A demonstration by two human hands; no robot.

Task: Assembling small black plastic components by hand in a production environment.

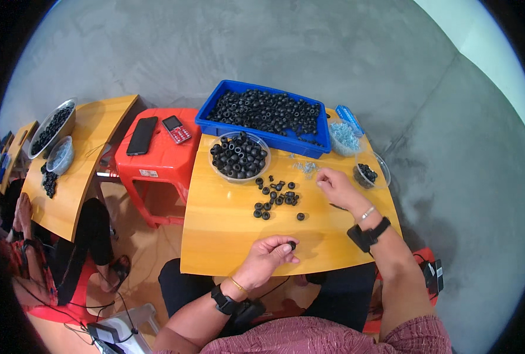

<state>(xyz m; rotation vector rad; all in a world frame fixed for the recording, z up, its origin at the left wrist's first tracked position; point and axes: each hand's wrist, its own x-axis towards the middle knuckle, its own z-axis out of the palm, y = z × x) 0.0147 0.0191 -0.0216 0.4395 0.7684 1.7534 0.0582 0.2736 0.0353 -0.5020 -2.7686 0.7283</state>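
Near the front edge of the yellow table (215, 236), my left hand (263, 258) pinches a small black rounded cap (292, 244) between thumb and fingers. My right hand (338, 189) is farther out to the right, its fingertips pressed together beside a little scatter of small shiny pieces (305, 167). What those fingers hold, if anything, is too small to make out. Between the hands and the containers lies a loose group of black caps (279, 199), with one cap (301, 216) slightly apart.
A blue tray (262, 134) heaped with black parts stands at the back. Around the work are a clear tub of black caps (239, 156), a tub of shiny pieces (346, 137) and a smaller tub (382, 174). A red stool (156, 154) holds two phones. Another person sits left.
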